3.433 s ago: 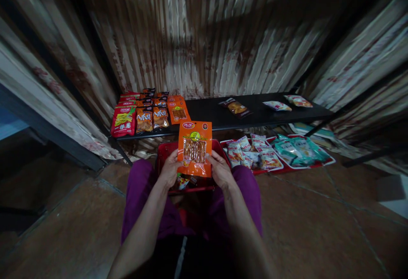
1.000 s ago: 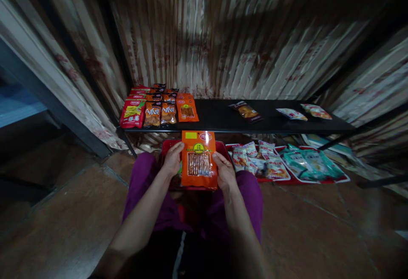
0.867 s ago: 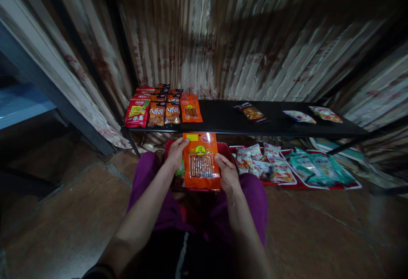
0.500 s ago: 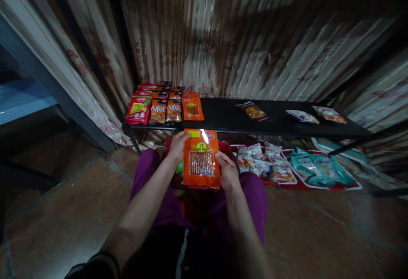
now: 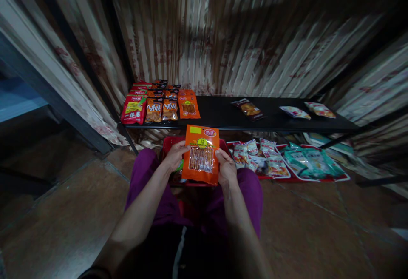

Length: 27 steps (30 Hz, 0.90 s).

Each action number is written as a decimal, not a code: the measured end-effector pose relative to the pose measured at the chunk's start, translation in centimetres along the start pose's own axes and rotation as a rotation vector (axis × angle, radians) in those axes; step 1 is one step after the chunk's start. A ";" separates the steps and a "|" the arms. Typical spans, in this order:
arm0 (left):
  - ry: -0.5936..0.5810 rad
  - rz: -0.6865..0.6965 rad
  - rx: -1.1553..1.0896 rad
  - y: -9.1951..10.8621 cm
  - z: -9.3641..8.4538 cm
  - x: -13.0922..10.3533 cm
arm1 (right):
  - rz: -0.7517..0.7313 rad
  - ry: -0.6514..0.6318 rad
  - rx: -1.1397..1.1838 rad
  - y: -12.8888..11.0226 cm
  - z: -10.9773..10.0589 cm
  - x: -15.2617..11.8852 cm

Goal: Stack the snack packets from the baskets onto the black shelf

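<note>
Between my two hands is an orange snack packet (image 5: 201, 158) with a clear window showing brown sticks, held upright with its front toward me. My left hand (image 5: 176, 155) pinches its left edge, and my right hand (image 5: 226, 166) grips the right edge. Beneath it a red basket (image 5: 168, 143) sits between my knees, its contents mostly covered by the packet; a bit of green shows inside. Just beyond, on the black shelf (image 5: 213, 111), a matching orange packet (image 5: 189, 105) lies beside rows of brown-and-black snack packets (image 5: 170, 109) and red packets (image 5: 134, 109).
Farther right on the shelf lie a dark brown packet (image 5: 249, 109) and two white-and-red packets (image 5: 295, 112). Under it, red trays hold small white-and-red packets (image 5: 255, 158) and green packets (image 5: 314, 163). The shelf's black post (image 5: 117, 32) rises at left, before a striped curtain (image 5: 204, 36).
My left hand has slid down from the packet's upper corner to lower on its left edge. The view has shifted slightly. Both hands still hold the packet.
</note>
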State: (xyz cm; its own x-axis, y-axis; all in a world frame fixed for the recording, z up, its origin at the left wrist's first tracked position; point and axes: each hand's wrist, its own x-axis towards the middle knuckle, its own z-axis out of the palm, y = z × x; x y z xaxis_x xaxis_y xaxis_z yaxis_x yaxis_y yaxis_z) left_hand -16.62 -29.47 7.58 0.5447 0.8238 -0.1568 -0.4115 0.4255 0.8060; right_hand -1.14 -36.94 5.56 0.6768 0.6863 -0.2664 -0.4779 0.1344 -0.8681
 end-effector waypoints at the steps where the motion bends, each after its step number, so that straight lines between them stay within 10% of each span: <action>1: 0.004 0.003 0.002 -0.1 -0.1 0.0 | -0.005 -0.008 -0.016 0.1 0.0 0.0; 27: 0.101 0.100 0.036 -0.2 -1.4 0.5 | 0.076 -0.252 -0.063 -1.5 0.1 -0.1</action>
State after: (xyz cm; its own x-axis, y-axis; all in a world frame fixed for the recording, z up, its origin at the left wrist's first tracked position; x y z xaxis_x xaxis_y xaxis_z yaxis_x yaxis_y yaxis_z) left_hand -17.23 -28.66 6.54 0.4255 0.8957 -0.1295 -0.4325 0.3270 0.8402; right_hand -0.52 -37.13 6.96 0.4758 0.8500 -0.2261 -0.4807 0.0360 -0.8761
